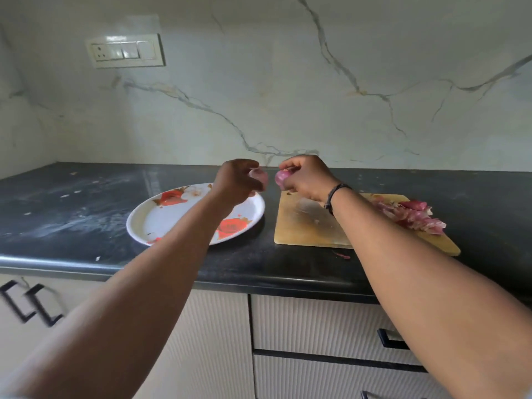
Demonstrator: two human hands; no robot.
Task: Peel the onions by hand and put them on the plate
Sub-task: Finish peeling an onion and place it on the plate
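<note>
My left hand (234, 182) holds a pale purple onion piece (259, 177) above the right rim of the white plate with red flowers (149, 223). Just to its right, my right hand (308, 178) grips another purple onion piece (280, 177) over the far left corner of the wooden cutting board (305, 226). The two pieces sit close together with a small gap between them. My left forearm hides part of the plate, and no onions show on the visible part of the plate.
A heap of reddish onion skins (411, 216) lies on the board's right side. One skin scrap (342, 255) lies on the dark counter (72, 208) in front of the board. Cabinet drawers (316, 323) run below the counter edge. A switch panel (125, 50) sits on the marble wall.
</note>
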